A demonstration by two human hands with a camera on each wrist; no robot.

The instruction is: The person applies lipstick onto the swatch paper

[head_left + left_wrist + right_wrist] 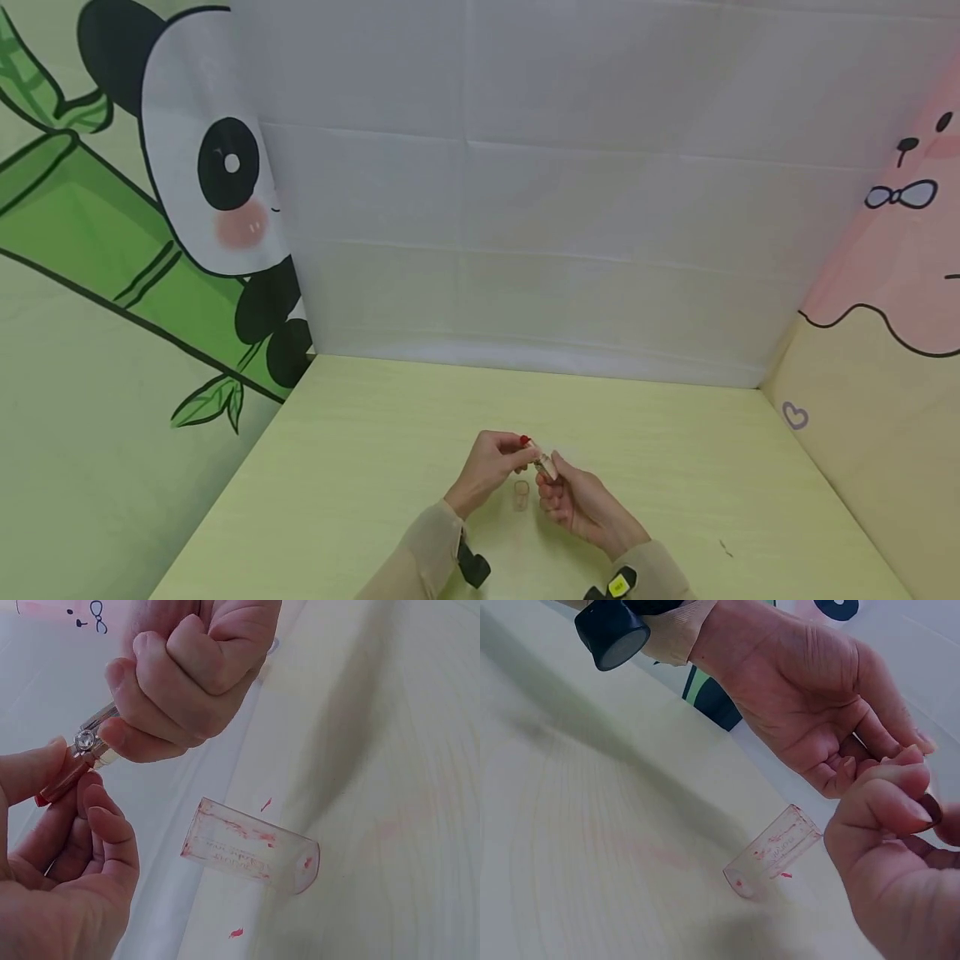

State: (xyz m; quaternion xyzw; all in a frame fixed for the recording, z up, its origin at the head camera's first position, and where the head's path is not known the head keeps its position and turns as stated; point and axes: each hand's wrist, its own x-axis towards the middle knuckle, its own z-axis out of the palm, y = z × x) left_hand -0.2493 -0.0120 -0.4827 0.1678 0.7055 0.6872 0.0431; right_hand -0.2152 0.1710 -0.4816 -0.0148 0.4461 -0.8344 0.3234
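Both hands meet over the table on a slim lipstick (pixel 85 740) with a silver body and a red end. My left hand (pixel 486 468) pinches the part near the red end between thumb and fingers. Curled around the other end is my right hand (pixel 587 503), whose fingers cover most of that part. Below the hands a clear cap (pixel 251 847), smeared red inside and printed with small letters, lies on its side on the table. In the right wrist view, the right hand (pixel 900 862) hides nearly all of the lipstick.
Small red crumbs (pixel 237 933) lie near the cap on the pale wood-grain table (pixel 360 467). A thin dark scrap (pixel 726 548) lies to the right. A white sheet (pixel 525 208) hangs behind, with cartoon-printed walls on both sides.
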